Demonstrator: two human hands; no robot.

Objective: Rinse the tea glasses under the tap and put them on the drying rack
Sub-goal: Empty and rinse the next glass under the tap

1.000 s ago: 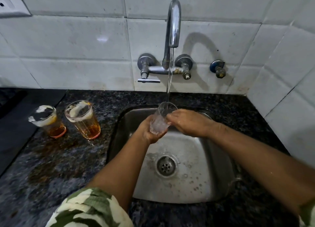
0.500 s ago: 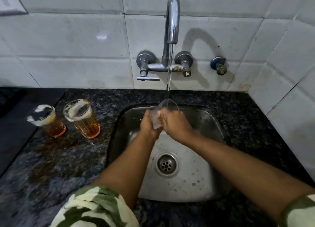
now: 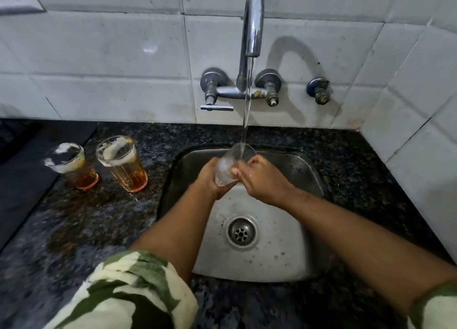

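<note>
Pretty dim overall, light coming from the front-left: the tap (image 3: 252,19) throws a big curved shadow right onto the tiles (image 3: 111,56), which show a small glare spot. Wide-angle bends the edges, and the dark worktop (image 3: 74,229) looks murky.

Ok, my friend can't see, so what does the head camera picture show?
Two hands hold a clear tea glass under water running from a curved chrome tap, over a steel sink: left hand gripping, right hand rubbing its side. Two foamy glasses of amber tea wait on the dark speckled counter.
</note>
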